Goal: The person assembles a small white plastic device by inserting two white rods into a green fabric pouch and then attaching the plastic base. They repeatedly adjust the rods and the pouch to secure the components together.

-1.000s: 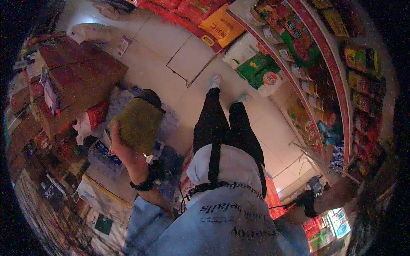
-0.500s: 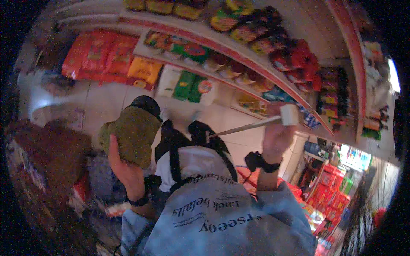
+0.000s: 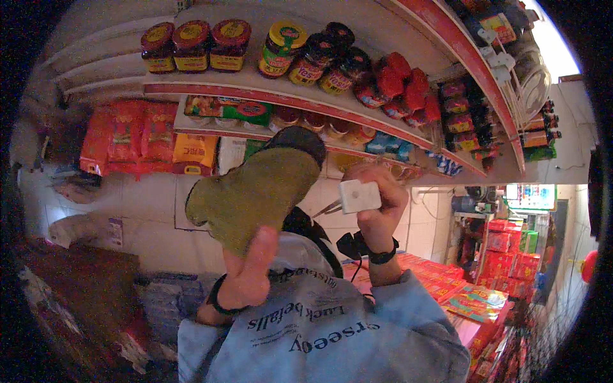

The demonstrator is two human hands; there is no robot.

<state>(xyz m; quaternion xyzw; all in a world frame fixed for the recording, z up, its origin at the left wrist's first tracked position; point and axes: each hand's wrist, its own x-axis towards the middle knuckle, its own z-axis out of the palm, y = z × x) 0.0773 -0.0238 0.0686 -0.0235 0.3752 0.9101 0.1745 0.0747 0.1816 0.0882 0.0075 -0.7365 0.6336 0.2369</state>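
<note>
My left hand [image 3: 252, 271] is closed at the lower end of an olive-green, mitten-shaped cloth item [image 3: 255, 191] with a dark rounded end. The cloth stands up in front of my chest, toward the shelves. My right hand [image 3: 386, 201] grips a white rectangular block [image 3: 359, 196] with a small round mark on its face. A thin strip or rod [image 3: 327, 209] shows to the left of the block; the exact kind of thing is unclear. Both wrists wear dark bands, and a small black device [image 3: 349, 246] hangs by the right one.
Ahead runs a shelf [image 3: 255, 89] with lidded jars [image 3: 281, 48] and red-capped containers [image 3: 393, 80]. Red bags [image 3: 128, 137] stand at the far left. Red packages [image 3: 434, 281] lie stacked at my right, with more red boxes [image 3: 504, 249] behind. A brown surface [image 3: 76, 274] is at left.
My left hand has brought the olive cloth up and to the right. My right hand has moved left, and the white block's broad face now shows. The view takes in more of the shelves.
</note>
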